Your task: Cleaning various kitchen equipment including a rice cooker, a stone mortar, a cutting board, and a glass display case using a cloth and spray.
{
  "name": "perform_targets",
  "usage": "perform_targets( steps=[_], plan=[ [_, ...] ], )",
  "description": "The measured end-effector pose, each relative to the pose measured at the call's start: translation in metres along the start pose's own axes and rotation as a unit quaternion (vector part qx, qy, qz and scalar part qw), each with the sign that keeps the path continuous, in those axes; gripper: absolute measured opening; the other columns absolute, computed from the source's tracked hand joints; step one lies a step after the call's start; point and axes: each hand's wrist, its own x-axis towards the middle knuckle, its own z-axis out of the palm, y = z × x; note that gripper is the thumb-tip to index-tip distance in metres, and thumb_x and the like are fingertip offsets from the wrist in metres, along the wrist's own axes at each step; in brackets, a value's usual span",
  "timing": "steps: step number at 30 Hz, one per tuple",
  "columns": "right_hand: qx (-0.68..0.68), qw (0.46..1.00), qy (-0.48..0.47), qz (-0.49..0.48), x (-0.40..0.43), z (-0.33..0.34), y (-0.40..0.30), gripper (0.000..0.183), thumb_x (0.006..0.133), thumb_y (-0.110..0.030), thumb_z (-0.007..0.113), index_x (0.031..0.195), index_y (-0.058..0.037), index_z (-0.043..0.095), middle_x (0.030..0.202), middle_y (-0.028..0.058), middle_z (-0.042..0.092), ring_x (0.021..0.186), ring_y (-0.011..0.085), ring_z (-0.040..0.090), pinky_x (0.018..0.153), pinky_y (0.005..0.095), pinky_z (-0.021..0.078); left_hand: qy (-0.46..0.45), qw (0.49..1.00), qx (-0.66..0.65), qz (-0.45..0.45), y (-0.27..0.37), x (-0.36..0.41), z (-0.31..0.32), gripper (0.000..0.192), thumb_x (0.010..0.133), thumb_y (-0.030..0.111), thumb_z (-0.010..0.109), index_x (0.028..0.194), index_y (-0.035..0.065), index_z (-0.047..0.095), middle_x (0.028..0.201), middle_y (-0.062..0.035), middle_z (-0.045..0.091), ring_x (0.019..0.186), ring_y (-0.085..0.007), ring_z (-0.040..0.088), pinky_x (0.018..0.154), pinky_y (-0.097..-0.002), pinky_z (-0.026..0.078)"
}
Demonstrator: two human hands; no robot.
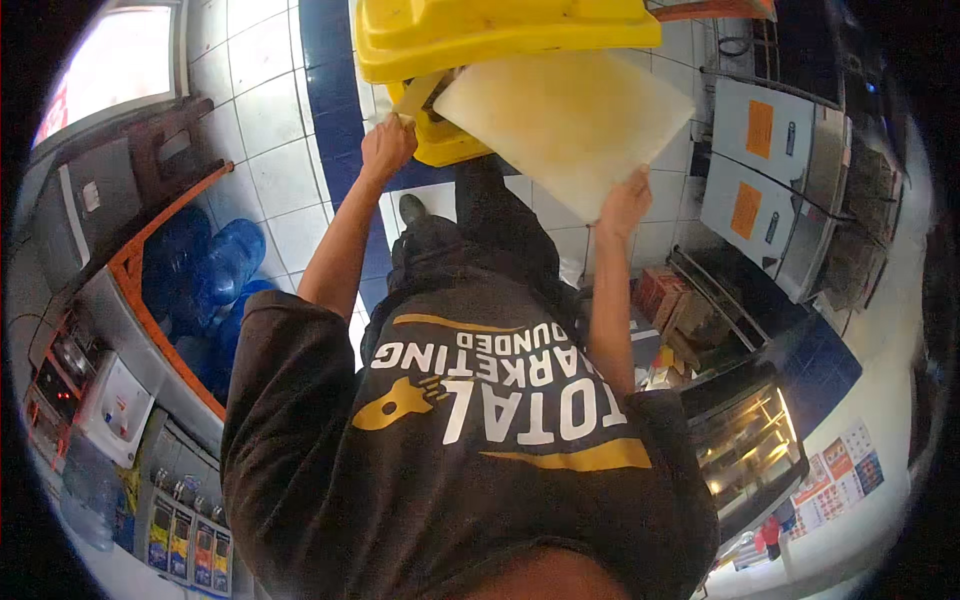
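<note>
My right hand (pixel 626 202) grips the lower right edge of a white, yellow-stained plastic cutting board (pixel 566 124). The board is tilted, with its left corner at the opening of a yellow plastic trash bin (pixel 446 142). The bin's large yellow lid (pixel 510 34) covers the board's far edge from above. My left hand (pixel 390 146) is closed around the near end of a flat tan tool (pixel 421 96), perhaps a scraper. Its far end reaches the gap under the lid, beside the board's left corner. The bin's contents are mostly hidden.
Blue water jugs (pixel 238 259) stand on the left beneath an orange-edged counter (pixel 169 330). To the right are a steel-sided appliance with pale doors (pixel 761 180), cardboard boxes (pixel 690 315) and a lit glass display case (pixel 750 442). White and blue tiles (pixel 281 180) cover the floor.
</note>
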Motion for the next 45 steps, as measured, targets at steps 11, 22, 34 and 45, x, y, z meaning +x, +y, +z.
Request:
perform_targets(
  steps=[11, 22, 34, 45],
  plan=[
    [-0.009, 0.999, -0.053, 0.001, -0.05, -0.031, -0.05, 0.053, 0.104, -0.037, 0.04, 0.11, 0.011, 0.06, 0.103, 0.0165, 0.066, 0.089, 0.0233, 0.062, 0.078, 0.0354, 0.0506, 0.081, 0.95, 0.191, 0.233, 0.023, 0.057, -0.058, 0.032, 0.09, 0.016, 0.053, 0.121, 0.0082, 0.057, 0.11, -0.0181, 0.066, 0.09, -0.0368, 0.069, 0.07, -0.0424, 0.058],
    [-0.151, 0.966, -0.052, -0.202, -0.007, 0.019, -0.01, 0.052, 0.103, -0.037, 0.041, 0.108, 0.0097, 0.062, 0.099, 0.0198, 0.068, 0.084, 0.0293, 0.065, 0.076, 0.0373, 0.0514, -0.013, 0.956, 0.247, 0.16, -0.022, 0.009, -0.162, 0.019, 0.089, 0.017, 0.059, 0.1, 0.003, 0.066, 0.087, -0.0175, 0.07, 0.077, -0.0319, 0.071, 0.065, -0.0399, 0.059],
    [0.039, 0.998, -0.039, -0.022, -0.01, 0.029, -0.009, 0.054, 0.104, -0.037, 0.036, 0.111, 0.0102, 0.062, 0.104, 0.0221, 0.068, 0.089, 0.0303, 0.064, 0.079, 0.0391, 0.049, -0.319, 0.749, -0.574, -0.093, -0.004, -0.054, -0.078, 0.043, 0.102, 0.046, 0.037, 0.1, 0.0074, 0.056, 0.067, -0.0015, 0.051, 0.05, -0.014, 0.045, 0.043, -0.0298, 0.039],
    [-0.226, 0.964, -0.032, -0.139, 0.001, 0.05, -0.031, 0.048, 0.1, -0.033, 0.038, 0.098, 0.0078, 0.065, 0.099, 0.0313, 0.065, 0.096, 0.0482, 0.061, 0.082, 0.0485, 0.0471, 0.04, 0.99, -0.13, -0.042, 0.067, -0.12, -0.003, 0.038, 0.096, 0.038, 0.049, 0.105, 0.0003, 0.049, 0.086, -0.0289, 0.065, 0.079, -0.0477, 0.064, 0.07, -0.0571, 0.048]
  ],
)
